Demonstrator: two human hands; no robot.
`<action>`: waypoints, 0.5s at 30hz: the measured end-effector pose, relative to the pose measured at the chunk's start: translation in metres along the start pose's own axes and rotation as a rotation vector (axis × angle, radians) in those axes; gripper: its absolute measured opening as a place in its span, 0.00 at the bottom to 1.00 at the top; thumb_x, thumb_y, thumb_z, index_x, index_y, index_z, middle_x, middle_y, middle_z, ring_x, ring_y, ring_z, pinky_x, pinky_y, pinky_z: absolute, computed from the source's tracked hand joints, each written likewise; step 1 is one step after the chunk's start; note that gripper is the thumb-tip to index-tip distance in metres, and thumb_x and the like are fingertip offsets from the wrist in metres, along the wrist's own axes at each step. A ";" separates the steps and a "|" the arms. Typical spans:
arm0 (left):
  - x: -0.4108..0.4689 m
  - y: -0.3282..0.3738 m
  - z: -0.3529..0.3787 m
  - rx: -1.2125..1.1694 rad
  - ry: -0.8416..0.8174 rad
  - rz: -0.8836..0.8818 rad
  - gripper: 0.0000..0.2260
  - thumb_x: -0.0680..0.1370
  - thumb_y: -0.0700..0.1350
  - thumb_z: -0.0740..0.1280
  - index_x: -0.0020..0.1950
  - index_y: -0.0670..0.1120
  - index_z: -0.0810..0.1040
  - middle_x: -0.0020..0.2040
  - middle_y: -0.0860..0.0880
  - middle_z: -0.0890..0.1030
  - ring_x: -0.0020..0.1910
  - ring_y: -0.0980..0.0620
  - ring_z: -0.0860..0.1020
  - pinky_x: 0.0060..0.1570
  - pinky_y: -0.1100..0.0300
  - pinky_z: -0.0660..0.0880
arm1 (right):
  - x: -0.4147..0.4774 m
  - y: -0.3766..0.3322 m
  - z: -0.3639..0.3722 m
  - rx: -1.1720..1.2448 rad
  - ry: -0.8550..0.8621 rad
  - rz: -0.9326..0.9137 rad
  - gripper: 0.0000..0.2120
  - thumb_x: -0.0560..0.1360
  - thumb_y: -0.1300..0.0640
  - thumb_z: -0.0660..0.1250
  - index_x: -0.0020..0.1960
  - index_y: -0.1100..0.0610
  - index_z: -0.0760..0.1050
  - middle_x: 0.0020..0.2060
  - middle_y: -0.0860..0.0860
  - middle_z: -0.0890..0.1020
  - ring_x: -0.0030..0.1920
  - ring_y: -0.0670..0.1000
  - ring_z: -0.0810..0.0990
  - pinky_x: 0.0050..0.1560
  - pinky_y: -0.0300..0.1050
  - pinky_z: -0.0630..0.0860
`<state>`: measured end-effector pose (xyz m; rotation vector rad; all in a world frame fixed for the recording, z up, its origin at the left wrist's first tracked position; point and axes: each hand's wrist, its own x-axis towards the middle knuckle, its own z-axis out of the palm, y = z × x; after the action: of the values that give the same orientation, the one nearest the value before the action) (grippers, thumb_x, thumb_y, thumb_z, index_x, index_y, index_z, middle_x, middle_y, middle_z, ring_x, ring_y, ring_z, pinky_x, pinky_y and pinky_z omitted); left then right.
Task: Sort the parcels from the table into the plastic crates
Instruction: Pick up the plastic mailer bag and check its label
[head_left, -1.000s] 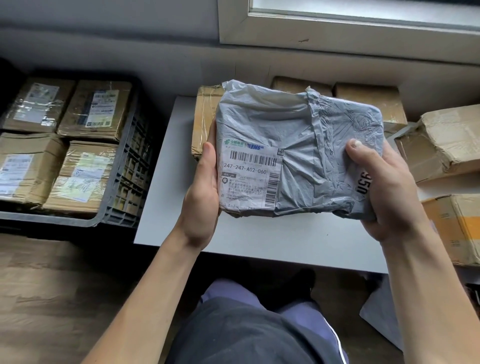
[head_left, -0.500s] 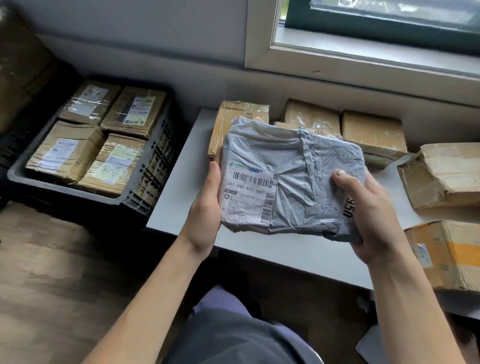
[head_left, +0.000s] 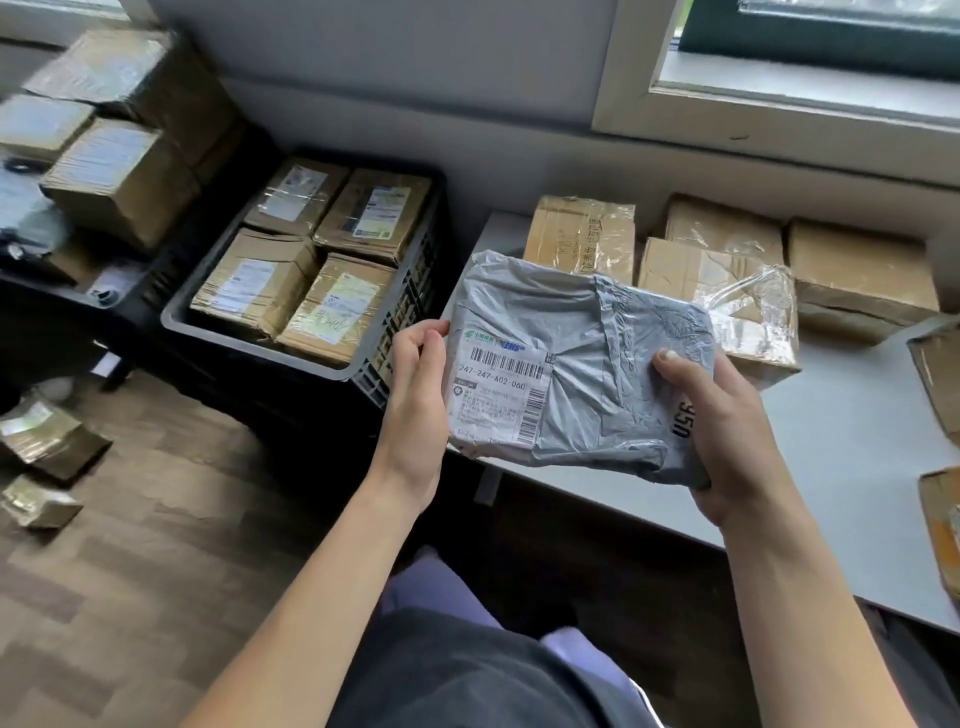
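Note:
A grey plastic mailer parcel (head_left: 576, 358) with a white barcode label hangs above the left end of the white table (head_left: 852, 457). My left hand (head_left: 418, 384) grips its left edge, thumb on the label side. My right hand (head_left: 727, 415) holds its right lower corner, thumb on top. Left of the table, on the floor, stands a dark plastic crate (head_left: 374, 364) filled with several brown cardboard parcels (head_left: 254, 283). Several more brown cardboard parcels (head_left: 582, 239) lie along the table's back edge under the window.
A second dark crate (head_left: 78, 291) at the far left holds stacked cardboard boxes (head_left: 119, 176). Two small parcels (head_left: 52, 441) lie on the wooden floor. More boxes (head_left: 935, 384) sit at the table's right edge. My legs are below the table's front edge.
The view has swung left and back, bringing the far-left crate and floor parcels into sight. The grey parcel, in both hands, has shifted left toward the table's left end and the nearer crate.

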<state>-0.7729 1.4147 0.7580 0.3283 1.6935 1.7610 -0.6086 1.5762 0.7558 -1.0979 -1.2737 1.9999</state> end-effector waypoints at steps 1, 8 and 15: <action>0.006 0.000 -0.010 -0.008 0.006 -0.010 0.12 0.88 0.54 0.52 0.65 0.49 0.70 0.64 0.41 0.80 0.63 0.45 0.82 0.63 0.42 0.80 | 0.002 0.004 0.011 -0.008 0.007 -0.006 0.11 0.83 0.60 0.65 0.64 0.54 0.79 0.50 0.52 0.87 0.48 0.54 0.87 0.43 0.54 0.86; 0.083 0.002 -0.110 -0.044 -0.056 -0.038 0.14 0.88 0.53 0.54 0.65 0.44 0.68 0.63 0.38 0.80 0.62 0.43 0.82 0.59 0.42 0.82 | 0.033 0.048 0.119 -0.050 0.116 -0.045 0.10 0.82 0.59 0.67 0.61 0.49 0.81 0.54 0.53 0.87 0.57 0.59 0.85 0.54 0.60 0.82; 0.165 0.036 -0.236 0.021 -0.089 -0.069 0.19 0.86 0.57 0.58 0.61 0.40 0.71 0.61 0.34 0.80 0.62 0.36 0.81 0.61 0.33 0.78 | 0.050 0.092 0.265 -0.029 0.269 -0.033 0.10 0.79 0.55 0.70 0.59 0.47 0.82 0.57 0.56 0.86 0.60 0.64 0.84 0.57 0.74 0.79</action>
<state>-1.0482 1.3312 0.7191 0.3479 1.6419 1.6555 -0.8595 1.4473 0.7152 -1.3011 -1.1741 1.7451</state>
